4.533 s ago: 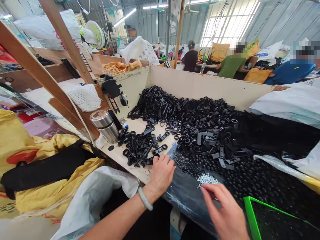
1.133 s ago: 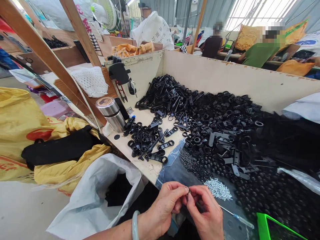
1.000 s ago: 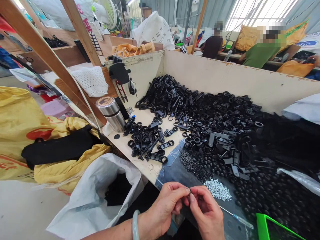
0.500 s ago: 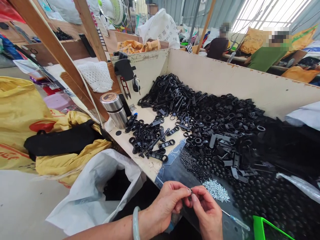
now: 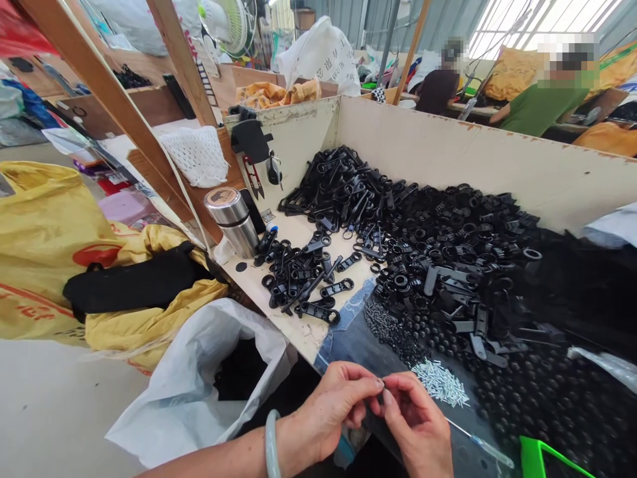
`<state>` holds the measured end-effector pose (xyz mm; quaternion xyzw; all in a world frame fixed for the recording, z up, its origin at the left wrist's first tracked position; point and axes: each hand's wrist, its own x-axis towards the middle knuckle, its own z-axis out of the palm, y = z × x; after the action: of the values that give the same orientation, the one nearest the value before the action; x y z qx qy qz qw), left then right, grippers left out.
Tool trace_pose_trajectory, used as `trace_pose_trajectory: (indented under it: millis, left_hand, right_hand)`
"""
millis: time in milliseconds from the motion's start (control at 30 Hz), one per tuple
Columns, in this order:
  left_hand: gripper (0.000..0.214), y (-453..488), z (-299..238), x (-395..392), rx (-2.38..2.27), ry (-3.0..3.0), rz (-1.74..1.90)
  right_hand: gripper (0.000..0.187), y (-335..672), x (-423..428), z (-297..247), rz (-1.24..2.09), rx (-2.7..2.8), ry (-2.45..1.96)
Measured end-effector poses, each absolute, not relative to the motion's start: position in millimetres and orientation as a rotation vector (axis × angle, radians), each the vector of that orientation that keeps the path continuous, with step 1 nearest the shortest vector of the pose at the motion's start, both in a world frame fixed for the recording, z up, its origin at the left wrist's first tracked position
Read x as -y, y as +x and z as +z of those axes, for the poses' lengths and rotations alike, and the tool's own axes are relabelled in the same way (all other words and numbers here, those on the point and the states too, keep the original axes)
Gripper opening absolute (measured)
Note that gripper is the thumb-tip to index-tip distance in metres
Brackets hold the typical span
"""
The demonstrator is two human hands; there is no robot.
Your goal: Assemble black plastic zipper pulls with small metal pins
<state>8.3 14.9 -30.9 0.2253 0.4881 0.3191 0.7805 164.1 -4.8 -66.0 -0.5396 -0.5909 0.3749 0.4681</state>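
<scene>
My left hand (image 5: pixel 333 408) and my right hand (image 5: pixel 415 418) meet at the near edge of the bench. The fingertips of both are pinched together on a small dark part (image 5: pixel 381 388), mostly hidden by the fingers, so its kind cannot be made out. A pale bangle circles my left wrist. Just beyond my right hand lies a heap of silvery screws (image 5: pixel 440 383). A screwdriver (image 5: pixel 480 443) with a clear handle rests to the right of that hand. Small black parts (image 5: pixel 393 332) and black balls (image 5: pixel 542 405) are spread behind and to the right.
Black plastic levers (image 5: pixel 303 275) lie on the left of the bench, near a steel flask (image 5: pixel 231 222). A large heap of black parts (image 5: pixel 438 232) fills the back. An open white sack (image 5: pixel 164 392) stands at left, a green container (image 5: pixel 533 458) at right. Two people sit beyond the partition.
The whole view has shifted slightly, so the bench things appear a little further right. Both hands keep their pinch on the small part, with only slight finger movement.
</scene>
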Motion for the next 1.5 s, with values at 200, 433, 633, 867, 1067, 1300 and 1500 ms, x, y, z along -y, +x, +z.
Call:
trace_pose_trajectory:
  millis: [200,433,633,867,1067,1300,1500]
  left_hand:
    - [0.023,-42,-27,-31,-1.463,1.627,0.857]
    - [0.019,-88,-26,-87,-1.628,2.724,0.329]
    - [0.009,-80,-20,-92,-1.373,2.859,0.178]
    - [0.038,-56,-4,-87,-1.315,1.654,0.708]
    - [0.051,-12,-16,-30,-1.066,0.491,0.807]
    - [0.067,1,-3,-10,-1.034,0.487,0.801]
    - [0.068,-1,-9,-9,-1.133,0.607,0.733]
  right_hand:
    - [0.009,176,-1,-74,0.608,1.905,-1.247]
    - [0.010,164,-12,-88,0.207,2.094,-1.190]
    - [0.017,156,-11,-78,0.121,2.164,-1.297]
    - [0.011,162,-14,-67,0.445,1.978,-1.351]
    - [0.005,169,-2,-42,0.651,1.779,-1.379]
    - [0.007,170,6,-36,0.637,1.867,-1.301]
    - [0.012,163,2,-38,0.554,1.942,-1.216]
